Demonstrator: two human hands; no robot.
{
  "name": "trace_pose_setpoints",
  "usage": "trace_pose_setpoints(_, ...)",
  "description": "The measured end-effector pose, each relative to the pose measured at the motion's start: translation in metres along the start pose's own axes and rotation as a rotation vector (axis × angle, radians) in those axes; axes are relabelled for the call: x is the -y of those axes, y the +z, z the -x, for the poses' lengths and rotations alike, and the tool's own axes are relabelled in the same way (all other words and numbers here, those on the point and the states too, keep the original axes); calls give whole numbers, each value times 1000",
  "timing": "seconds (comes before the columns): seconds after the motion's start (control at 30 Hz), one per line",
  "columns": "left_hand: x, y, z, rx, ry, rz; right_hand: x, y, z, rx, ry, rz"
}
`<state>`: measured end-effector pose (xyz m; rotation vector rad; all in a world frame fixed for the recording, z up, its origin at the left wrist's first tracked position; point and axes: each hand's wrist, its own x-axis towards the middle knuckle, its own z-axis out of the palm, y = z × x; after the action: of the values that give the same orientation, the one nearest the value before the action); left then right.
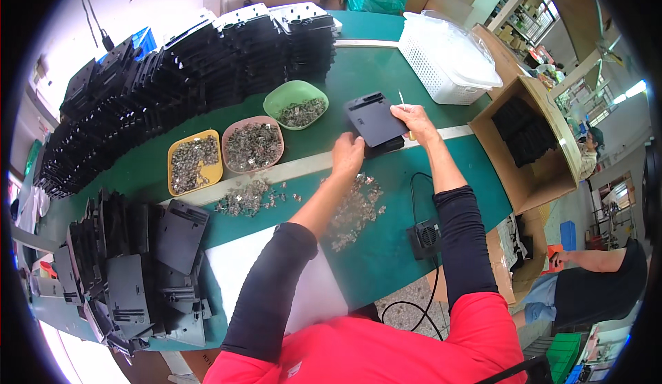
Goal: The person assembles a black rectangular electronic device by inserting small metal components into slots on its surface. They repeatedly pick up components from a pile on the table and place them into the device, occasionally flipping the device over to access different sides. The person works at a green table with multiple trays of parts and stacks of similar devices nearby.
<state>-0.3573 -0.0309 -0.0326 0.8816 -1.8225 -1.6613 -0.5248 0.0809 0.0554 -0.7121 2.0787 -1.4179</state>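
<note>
A flat black plastic panel [377,119] with slots along its far edge lies tilted above a smaller stack of black pieces [387,147]. My right hand [414,122] grips the panel's right edge. A thin, pale-tipped tool [401,97] also sticks up from that hand; its kind is unclear. At the panel's lower left corner is my left hand [348,154], its fingers curled together; what they hold, if anything, is hidden. Loose small metal clips [357,208] are scattered on the green table below my hands, with another heap [243,198] to the left.
Yellow [196,162], pink [253,144] and green [296,105] bowls hold small metal parts. Black panels stand in long stacks [207,63] behind and a pile [131,274] at left. A white basket [447,56], cardboard box [527,143] and black device [423,238] flank the right.
</note>
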Motion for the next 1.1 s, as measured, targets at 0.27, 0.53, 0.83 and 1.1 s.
trace_pose_setpoints(0.27, -43, -7, 16, -50, 72, -153, -17, 4, 9, -162, 27, 345)
trace_pose_setpoints(0.53, -74, 6, 17, -46, 178, -248, -31, -6, 2, -196, 61, 394)
trace_pose_setpoints(0.83, -55, 22, 1, 68, 60, -445, -61, -10, -19, -280, -34, 567)
trace_pose_setpoints(1.1, -38, 32, 7, -105, -3, -289, -35, -5, -3, -247, 115, 440)
